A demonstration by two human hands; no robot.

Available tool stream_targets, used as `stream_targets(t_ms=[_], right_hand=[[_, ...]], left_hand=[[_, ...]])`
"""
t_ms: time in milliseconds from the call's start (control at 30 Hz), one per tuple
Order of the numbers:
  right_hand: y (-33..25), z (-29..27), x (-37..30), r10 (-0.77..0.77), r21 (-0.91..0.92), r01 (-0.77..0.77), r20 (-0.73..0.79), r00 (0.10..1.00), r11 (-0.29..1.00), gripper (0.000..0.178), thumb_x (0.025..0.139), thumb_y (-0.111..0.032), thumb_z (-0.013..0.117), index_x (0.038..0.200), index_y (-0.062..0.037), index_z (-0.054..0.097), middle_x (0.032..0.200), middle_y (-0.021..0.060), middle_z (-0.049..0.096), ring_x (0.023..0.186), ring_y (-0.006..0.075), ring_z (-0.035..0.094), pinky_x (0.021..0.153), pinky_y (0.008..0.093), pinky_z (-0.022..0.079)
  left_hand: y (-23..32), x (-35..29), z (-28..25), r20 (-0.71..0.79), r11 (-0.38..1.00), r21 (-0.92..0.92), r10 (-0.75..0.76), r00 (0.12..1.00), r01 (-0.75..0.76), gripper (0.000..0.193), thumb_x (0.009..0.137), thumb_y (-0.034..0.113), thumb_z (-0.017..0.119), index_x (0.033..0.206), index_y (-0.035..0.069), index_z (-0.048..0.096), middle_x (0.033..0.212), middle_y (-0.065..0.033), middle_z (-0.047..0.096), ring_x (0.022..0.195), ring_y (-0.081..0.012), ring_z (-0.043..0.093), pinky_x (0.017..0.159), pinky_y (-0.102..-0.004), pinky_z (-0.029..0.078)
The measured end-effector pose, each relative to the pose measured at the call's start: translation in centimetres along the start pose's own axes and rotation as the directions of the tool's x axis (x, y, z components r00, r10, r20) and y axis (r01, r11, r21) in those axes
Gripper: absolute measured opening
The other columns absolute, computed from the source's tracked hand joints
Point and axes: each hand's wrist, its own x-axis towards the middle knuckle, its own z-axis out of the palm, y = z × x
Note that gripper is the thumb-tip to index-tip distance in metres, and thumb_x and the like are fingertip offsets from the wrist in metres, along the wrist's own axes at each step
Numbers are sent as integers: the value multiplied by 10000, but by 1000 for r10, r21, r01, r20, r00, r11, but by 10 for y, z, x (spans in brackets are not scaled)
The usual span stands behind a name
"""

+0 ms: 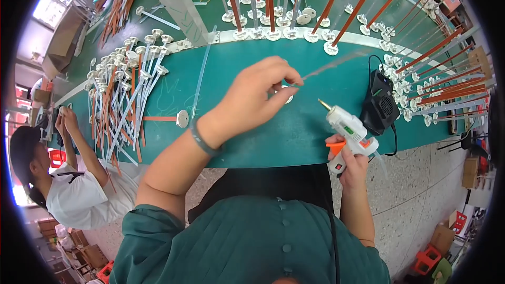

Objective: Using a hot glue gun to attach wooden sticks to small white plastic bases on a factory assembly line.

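Note:
My left hand [258,92] is closed in a pinch over the middle of the green table. From its fingertips a thin brownish strip [336,63], smeared by motion, slants up to the right. A white round disc [287,96] shows partly behind the thumb; whether the hand touches it I cannot tell. My right hand [351,162] is wrapped round the handle of a white glue gun [347,126] with an orange trigger. The gun's brass nozzle points up and left, apart from the left hand, and a clear glue stick [380,164] trails from its rear.
A black device [380,102] with a cable stands right of the glue gun. Brown and grey strips with white round bases [273,34] stand along the far rail. At left lies a pile of similar pieces [123,89]. A co-worker [68,179] sits at far left.

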Motion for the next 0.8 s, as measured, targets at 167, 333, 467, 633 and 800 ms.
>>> stream_targets(t_ms=[167,333,467,633,800], right_hand=[[-13,11,5,87,-224,-92,-31,996,970,295,890,-158,612,1132,8,572,1002,140,658,718,138,594,642,275,481],[-3,23,21,73,-276,-89,-69,995,957,296,878,-136,647,1133,0,581,956,108,665,743,120,601,611,251,470],[-5,18,22,88,-380,-79,6,996,921,296,882,-124,641,1140,8,580,902,81,661,732,106,603,585,235,461],[-7,22,27,116,-432,-95,23,993,897,278,889,-124,629,1127,15,586,878,73,652,703,99,599,577,235,461],[-3,27,33,76,-472,-58,21,997,880,268,889,-128,630,1109,19,596,863,72,650,685,86,589,551,215,441]], left_hand=[[-33,4,21,89,999,53,-8,996,3,72,824,46,672,893,25,668,825,-106,632,742,-262,623,649,-342,500],[-40,6,22,97,998,45,-53,994,49,71,828,71,672,881,24,673,827,-104,653,754,-277,628,665,-351,505],[-42,6,25,69,997,73,31,997,-36,74,825,76,673,881,26,674,819,-101,649,754,-283,628,666,-358,507],[-44,4,25,66,995,81,53,996,-59,68,824,74,673,873,27,675,810,-100,647,748,-279,627,659,-359,506],[-43,5,25,72,996,76,47,996,-52,62,825,74,671,863,25,677,809,-100,645,734,-279,624,651,-359,506]])
